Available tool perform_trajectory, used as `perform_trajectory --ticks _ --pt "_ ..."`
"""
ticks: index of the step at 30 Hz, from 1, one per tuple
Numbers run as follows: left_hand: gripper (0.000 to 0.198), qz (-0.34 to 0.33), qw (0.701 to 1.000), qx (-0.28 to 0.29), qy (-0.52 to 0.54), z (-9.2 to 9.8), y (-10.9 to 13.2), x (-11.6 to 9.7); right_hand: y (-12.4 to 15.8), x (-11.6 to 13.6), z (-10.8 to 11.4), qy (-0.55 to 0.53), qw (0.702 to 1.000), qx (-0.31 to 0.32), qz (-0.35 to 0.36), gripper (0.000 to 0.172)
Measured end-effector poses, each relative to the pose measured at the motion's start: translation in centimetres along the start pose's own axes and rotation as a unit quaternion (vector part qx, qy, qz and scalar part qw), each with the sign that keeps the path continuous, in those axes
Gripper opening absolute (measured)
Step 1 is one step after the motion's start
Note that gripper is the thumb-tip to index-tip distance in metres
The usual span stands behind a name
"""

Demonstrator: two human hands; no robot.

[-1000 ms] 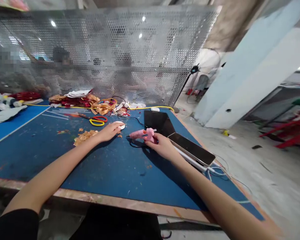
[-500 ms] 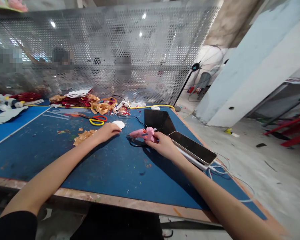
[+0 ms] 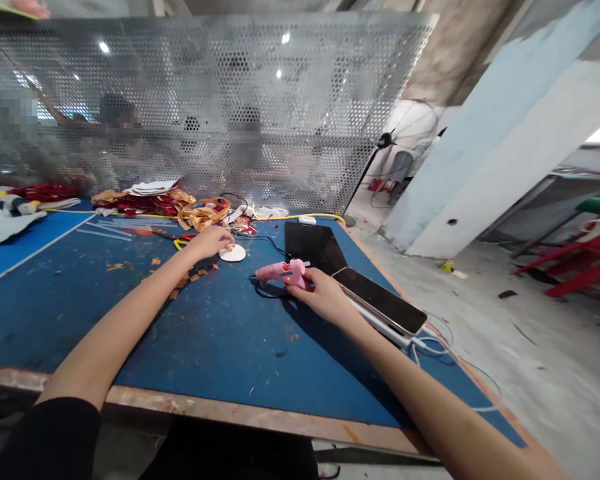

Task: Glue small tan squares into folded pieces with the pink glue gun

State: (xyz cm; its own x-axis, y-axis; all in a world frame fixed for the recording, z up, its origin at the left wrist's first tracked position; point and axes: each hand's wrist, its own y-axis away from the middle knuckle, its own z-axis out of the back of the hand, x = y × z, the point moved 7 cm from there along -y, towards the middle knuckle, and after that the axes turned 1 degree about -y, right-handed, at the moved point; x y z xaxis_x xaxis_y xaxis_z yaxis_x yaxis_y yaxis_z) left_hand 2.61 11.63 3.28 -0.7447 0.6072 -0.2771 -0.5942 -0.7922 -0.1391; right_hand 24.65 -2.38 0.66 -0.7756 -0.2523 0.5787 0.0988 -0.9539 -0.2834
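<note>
My right hand is wrapped around the handle of a pink hot glue gun, whose dark nozzle points left. A small orange light shows on its side. My left hand reaches over the far left edge of a round white disc, fingers bent together with their tips on it. Whether the disc is lifted is hard to tell. Small gold-brown scraps lie beside my left forearm, which hides part of them. Scissors with yellow and red handles are partly behind my left hand.
A dark tablet and a phone with white cables lie at the right. Translucent glue sticks and fabric scraps sit toward the back. Behind them stands a perforated metal screen; blurred people show through it.
My left hand has moved away from me and onto the white disc, its forearm now covering more of the gold-brown scraps. My right hand keeps the glue gun in nearly the same place.
</note>
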Motion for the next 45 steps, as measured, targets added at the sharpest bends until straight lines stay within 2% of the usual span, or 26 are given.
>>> perform_trajectory --ticks 3,7,13,17,23,31,34,38,45 --pt "0.030 0.014 0.998 0.060 -0.002 0.2 1.0 0.7 -0.1 -0.1 0.0 -0.002 1.000 -0.003 0.002 0.021" --pt "0.030 0.025 0.989 0.148 0.006 -0.9 2.4 1.4 -0.1 -0.2 -0.1 -0.006 1.000 -0.008 0.006 0.020" --pt "0.032 0.030 0.986 0.159 0.029 -2.6 2.7 2.0 0.0 0.0 -0.1 -0.005 1.000 -0.012 0.010 0.022" --pt "0.031 0.020 0.991 0.123 0.041 -2.2 2.2 1.8 0.0 0.1 -0.1 -0.003 1.000 -0.011 0.013 0.019" --pt "0.032 0.033 0.997 0.011 0.074 -1.3 1.0 1.2 0.0 0.1 0.0 0.001 1.000 -0.008 0.005 0.020" --pt "0.031 0.063 0.978 -0.065 0.190 -1.1 0.6 0.5 0.0 0.1 0.1 0.013 1.000 -0.004 0.000 0.017" --pt "0.031 0.080 0.956 -0.093 0.267 -1.0 0.3 0.7 -0.1 0.1 -0.1 0.017 1.000 -0.006 -0.001 0.017" --pt "0.034 0.108 0.911 -0.125 0.379 -1.1 -0.1 1.0 -0.1 0.1 -0.2 0.017 1.000 -0.009 -0.001 0.015" --pt "0.033 0.148 0.835 -0.141 0.511 -0.7 -0.7 1.6 0.0 0.3 -0.3 0.018 1.000 -0.008 0.004 0.011"
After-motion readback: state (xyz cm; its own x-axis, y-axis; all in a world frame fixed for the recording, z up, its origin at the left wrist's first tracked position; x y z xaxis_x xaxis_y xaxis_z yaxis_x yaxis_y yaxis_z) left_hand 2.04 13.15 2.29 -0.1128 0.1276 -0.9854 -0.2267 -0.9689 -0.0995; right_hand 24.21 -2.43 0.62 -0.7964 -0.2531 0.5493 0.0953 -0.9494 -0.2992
